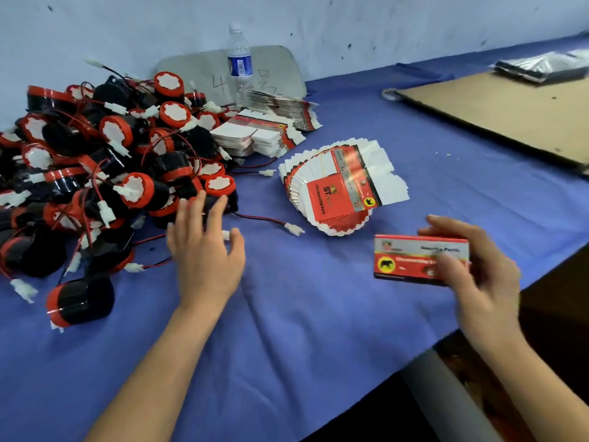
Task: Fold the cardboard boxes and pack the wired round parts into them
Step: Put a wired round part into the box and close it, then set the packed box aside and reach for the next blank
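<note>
A big heap of black-and-red round parts [95, 161] with red-black wires and white plugs fills the left of the blue-covered table [318, 314]. My left hand [204, 250] reaches toward the heap's near edge with fingers spread, empty, its fingertips at a black part [220, 202]. My right hand [478, 266] grips a folded red cardboard box [411, 260] near the table's right edge, thumb across its front. A fanned stack of flat red-and-white boxes [341, 186] lies in the middle. More flat stacks [255, 135] sit behind it.
A clear water bottle [239, 62] stands at the back against a grey board [197, 74]. A large brown cardboard sheet [510, 113] lies at the right rear with grey plastic bags [545, 65] on it. One round part [79, 298] lies apart at the front left.
</note>
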The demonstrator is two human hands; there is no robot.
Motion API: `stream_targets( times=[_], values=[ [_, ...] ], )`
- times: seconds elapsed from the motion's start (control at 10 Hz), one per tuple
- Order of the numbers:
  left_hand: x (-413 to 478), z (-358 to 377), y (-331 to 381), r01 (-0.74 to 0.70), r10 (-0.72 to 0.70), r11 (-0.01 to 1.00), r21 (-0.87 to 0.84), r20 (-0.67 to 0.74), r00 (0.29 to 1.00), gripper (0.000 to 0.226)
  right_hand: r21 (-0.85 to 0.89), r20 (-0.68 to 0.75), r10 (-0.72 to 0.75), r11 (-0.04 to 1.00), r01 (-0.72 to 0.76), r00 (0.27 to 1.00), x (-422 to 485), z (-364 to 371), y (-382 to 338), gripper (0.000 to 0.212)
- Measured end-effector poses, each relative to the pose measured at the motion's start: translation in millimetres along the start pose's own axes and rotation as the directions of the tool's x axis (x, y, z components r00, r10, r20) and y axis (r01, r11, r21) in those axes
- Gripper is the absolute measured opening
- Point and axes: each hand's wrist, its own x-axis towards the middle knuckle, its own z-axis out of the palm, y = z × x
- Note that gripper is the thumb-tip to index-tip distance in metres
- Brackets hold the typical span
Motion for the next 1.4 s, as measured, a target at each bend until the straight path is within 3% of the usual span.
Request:
stream_targets(
  times=[0.1, 0.2, 0.3, 0.4, 0.5, 0.6, 0.7, 0.8, 0.9, 1.0, 1.1, 1.2, 1.3, 1.4],
  values=[
    [8.8, 5.5, -36.5, -0.036, 0.031, 0.993, 0.11, 0.049, 0.998, 0.062, -0.121, -0.203, 0.085, 0.986, -0.111, 0.976, -3.3, -76.7, 4.3, 0.028],
    [13.1, 16.9, -54.2, -0.049, 0.044, 0.994, 0.097, 0.061, 0.997, 0.06, -0.454, -0.145, 0.274, 0.835, -0.31, 0.951, -7.2, -150.5, 8.3, 0.038],
    [22.4, 27.3, -55.2, -0.002, -0.003, 0.999, 0.035, 0.137, 0.991, 0.064, -0.78, -0.16, 0.56, 0.433, -0.452, 0.813, -16.0, -185.5, 6.3, 0.067],
    [37.0, 33.5, -50.1, 0.11, -0.118, 0.992, 0.062, 0.137, 0.984, 0.068, -0.79, -0.145, 0.605, 0.406, -0.46, 0.783, -18.1, -179.6, 8.1, 0.047],
    [40.6, 32.3, -37.4, 0.164, -0.162, 0.987, -0.003, 0.114, 0.98, 0.063, -0.685, -0.186, 0.398, 0.603, -0.409, 0.898, -7.0, -159.4, 5.8, 0.045],
    [27.8, 32.7, -12.7, 0.124, -0.124, 0.991, 0.041, 0.007, 0.992, 0.059, -0.413, -0.186, 0.213, 0.869, -0.273, 0.959, 23.7, -98.8, -3.4, 0.036],
    [14.7, 33.6, 8.6, 0.032, -0.028, 0.992, 0.125, -0.036, 0.999, 0.061, -0.436, -0.028, 0.069, 0.897, -0.074, 0.997, 61.4, -21.4, 0.4, 0.031],
    [6.9, 32.1, 16.0, -0.075, 0.077, 0.991, 0.111, -0.02, 0.997, 0.06, -0.625, 0.255, 0.237, 0.78, -0.027, 0.937, 90.2, 32.2, 18.8, 0.071],
    [0.9, 33.7, 16.9, -0.106, 0.106, 0.991, 0.078, 0.005, 0.994, 0.061, -0.7, 0.395, 0.286, 0.709, 0.085, 0.873, 97.4, 48.7, 43.1, 0.06],
    [2.1, 34.2, 17.2, -0.037, 0.037, 0.999, 0.008, 0.014, 0.999, 0.057, -0.602, 0.387, 0.114, 0.783, 0.157, 0.915, 95.1, 48.2, 51.8, 0.036],
    [1.9, 32.9, 18.6, -0.025, 0.026, 0.999, -0.049, 0.023, 0.999, 0.054, -0.562, 0.369, 0.057, 0.809, 0.174, 0.928, 96.0, 41.7, 50.2, 0.028],
    [1.4, 30.8, 18.2, 0.003, 0.002, 0.995, -0.099, 0.05, 0.999, 0.051, -0.522, 0.342, -0.012, 0.829, 0.2, 0.94, 102.0, 34.4, 46.7, 0.026],
    [2.6, 29.5, 16.5, 0.041, -0.035, 0.99, -0.136, 0.049, 0.998, 0.048, -0.487, 0.4, -0.009, 0.845, 0.221, 0.916, 107.3, 27.2, 44.8, 0.026],
    [2.5, 28.8, 16.0, 0.062, -0.053, 0.984, -0.165, 0.059, 0.997, 0.046, -0.517, 0.347, -0.104, 0.808, 0.283, 0.932, 109.2, 22.7, 47.5, 0.026]
  ],
)
